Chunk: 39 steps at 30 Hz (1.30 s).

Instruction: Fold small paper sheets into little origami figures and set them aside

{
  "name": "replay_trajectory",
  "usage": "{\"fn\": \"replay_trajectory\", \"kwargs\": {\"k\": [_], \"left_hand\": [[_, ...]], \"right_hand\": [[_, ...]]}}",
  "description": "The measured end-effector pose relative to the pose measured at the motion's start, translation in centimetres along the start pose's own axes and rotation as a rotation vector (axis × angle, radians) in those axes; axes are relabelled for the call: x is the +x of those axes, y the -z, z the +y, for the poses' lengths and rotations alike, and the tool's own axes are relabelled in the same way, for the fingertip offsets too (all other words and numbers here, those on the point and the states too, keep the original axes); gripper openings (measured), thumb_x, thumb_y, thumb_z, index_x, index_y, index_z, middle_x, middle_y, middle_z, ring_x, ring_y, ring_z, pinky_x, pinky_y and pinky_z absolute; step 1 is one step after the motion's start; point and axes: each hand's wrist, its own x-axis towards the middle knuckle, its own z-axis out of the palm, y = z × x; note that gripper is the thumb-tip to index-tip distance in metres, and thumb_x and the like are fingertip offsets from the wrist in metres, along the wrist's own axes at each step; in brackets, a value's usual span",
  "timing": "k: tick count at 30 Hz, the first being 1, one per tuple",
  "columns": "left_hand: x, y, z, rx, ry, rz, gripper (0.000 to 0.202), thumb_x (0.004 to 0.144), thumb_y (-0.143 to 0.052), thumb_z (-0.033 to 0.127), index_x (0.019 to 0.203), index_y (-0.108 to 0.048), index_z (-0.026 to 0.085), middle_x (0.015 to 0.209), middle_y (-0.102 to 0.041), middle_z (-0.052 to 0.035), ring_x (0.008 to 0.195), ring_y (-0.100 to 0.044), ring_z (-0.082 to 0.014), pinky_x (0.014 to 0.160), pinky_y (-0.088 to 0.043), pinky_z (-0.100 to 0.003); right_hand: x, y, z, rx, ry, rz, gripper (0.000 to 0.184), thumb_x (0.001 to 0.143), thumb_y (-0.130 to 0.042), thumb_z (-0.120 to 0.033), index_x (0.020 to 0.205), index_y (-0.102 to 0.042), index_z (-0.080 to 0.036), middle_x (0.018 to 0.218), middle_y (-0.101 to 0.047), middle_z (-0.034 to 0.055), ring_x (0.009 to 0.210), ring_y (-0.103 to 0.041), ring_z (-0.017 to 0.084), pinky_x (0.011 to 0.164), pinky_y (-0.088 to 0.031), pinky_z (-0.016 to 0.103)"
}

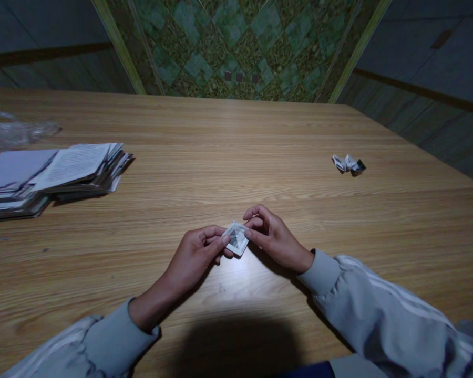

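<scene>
A small folded square of printed paper (237, 243) is held between both hands just above the wooden table, one corner pointing toward me. My left hand (200, 252) pinches its left corner, thumb on top and fingers beneath. On the opposite side, my right hand (274, 236) has its thumb and fingertips closed on the right corner. Printed text and a dark picture show on the paper's upper face. Part of the underside is hidden by my left fingers.
Stacked printed paper sheets (74, 165) lie at the left of the table (220, 136), with a clear plastic bag (19, 131) behind them. Several small folded paper pieces (349, 164) sit at the right. A green patterned panel (236, 47) stands beyond the far edge.
</scene>
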Motion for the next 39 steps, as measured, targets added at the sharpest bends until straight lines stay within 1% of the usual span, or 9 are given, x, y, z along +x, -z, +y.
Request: {"fn": "replay_trajectory", "kwargs": {"k": [4,11,16,18,21,24,28,33,39], "left_hand": [[-0.2,-0.1,0.2,-0.010,0.001,-0.018,0.027,0.086,-0.066,0.038,0.091,-0.075,0.013,0.074,-0.072,-0.0057,0.057,-0.054,-0.0116,0.053,-0.041,-0.021],[-0.5,-0.9,0.0,0.094,-0.071,0.025,0.024,0.088,-0.064,0.037,0.085,-0.071,0.014,0.074,-0.068,-0.0030,0.065,-0.058,-0.0139,0.058,-0.042,-0.023],[-0.4,-1.1,-0.2,0.195,-0.104,0.072,0.020,0.084,-0.067,0.034,0.077,-0.069,0.015,0.067,-0.062,0.0002,0.060,-0.051,-0.0124,0.054,-0.037,-0.022],[-0.4,-1.1,-0.2,0.163,-0.098,0.065,0.021,0.084,-0.068,0.034,0.077,-0.069,0.015,0.067,-0.063,0.0000,0.060,-0.052,-0.0124,0.054,-0.037,-0.021],[-0.4,-0.7,-0.2,0.106,-0.079,0.005,0.024,0.088,-0.066,0.038,0.082,-0.072,0.015,0.072,-0.068,-0.0027,0.063,-0.058,-0.0138,0.056,-0.042,-0.022],[-0.2,-0.1,-0.3,0.069,-0.054,-0.070,0.027,0.090,-0.063,0.040,0.089,-0.074,0.015,0.077,-0.072,-0.0055,0.064,-0.060,-0.0144,0.058,-0.045,-0.023],[-0.1,0.4,-0.3,0.063,-0.060,-0.125,0.029,0.093,-0.059,0.039,0.101,-0.075,0.016,0.087,-0.076,-0.0075,0.069,-0.065,-0.0155,0.063,-0.050,-0.025],[0.0,0.4,-0.2,0.049,-0.057,-0.153,0.031,0.093,-0.059,0.038,0.108,-0.074,0.016,0.096,-0.076,-0.0093,0.075,-0.069,-0.0179,0.065,-0.053,-0.026],[0.0,0.5,-0.3,-0.005,-0.052,-0.118,0.038,0.093,-0.061,0.041,0.121,-0.067,0.016,0.113,-0.073,-0.0123,0.085,-0.073,-0.0216,0.067,-0.056,-0.028]], "right_hand": [[0.0,0.1,0.0,-0.008,-0.008,0.012,0.022,0.088,-0.065,-0.031,0.099,-0.049,-0.022,0.078,-0.064,-0.0022,0.070,-0.060,0.014,0.063,-0.043,0.026],[0.0,-0.4,-0.2,-0.216,0.048,0.043,0.021,0.085,-0.060,-0.019,0.104,-0.051,-0.021,0.078,-0.064,-0.0029,0.072,-0.059,0.014,0.067,-0.043,0.026],[-0.3,-1.1,-0.7,-0.334,0.088,0.042,0.025,0.081,-0.062,-0.015,0.104,-0.053,-0.021,0.076,-0.063,-0.0043,0.069,-0.056,0.013,0.065,-0.041,0.025],[-0.4,-1.2,-0.7,-0.320,0.088,0.039,0.024,0.081,-0.064,-0.016,0.103,-0.054,-0.021,0.077,-0.063,-0.0038,0.069,-0.057,0.013,0.064,-0.041,0.025],[-0.2,-0.9,-0.6,-0.247,0.074,0.049,0.021,0.084,-0.065,-0.020,0.101,-0.054,-0.021,0.074,-0.061,-0.0042,0.068,-0.057,0.013,0.063,-0.042,0.025],[0.0,-0.4,-0.3,-0.173,0.062,0.047,0.021,0.085,-0.066,-0.024,0.102,-0.053,-0.021,0.072,-0.059,-0.0050,0.067,-0.057,0.013,0.062,-0.042,0.025],[0.0,0.1,0.0,-0.137,0.048,0.035,0.021,0.087,-0.066,-0.027,0.102,-0.053,-0.021,0.075,-0.061,-0.0035,0.069,-0.058,0.013,0.064,-0.043,0.026],[0.0,0.2,0.1,-0.110,0.039,0.020,0.020,0.089,-0.065,-0.031,0.102,-0.053,-0.021,0.077,-0.064,-0.0021,0.071,-0.059,0.014,0.066,-0.044,0.027],[0.1,0.4,0.1,-0.085,0.034,0.008,0.017,0.092,-0.063,-0.033,0.101,-0.055,-0.021,0.085,-0.068,0.0008,0.080,-0.065,0.016,0.072,-0.048,0.029]]}}
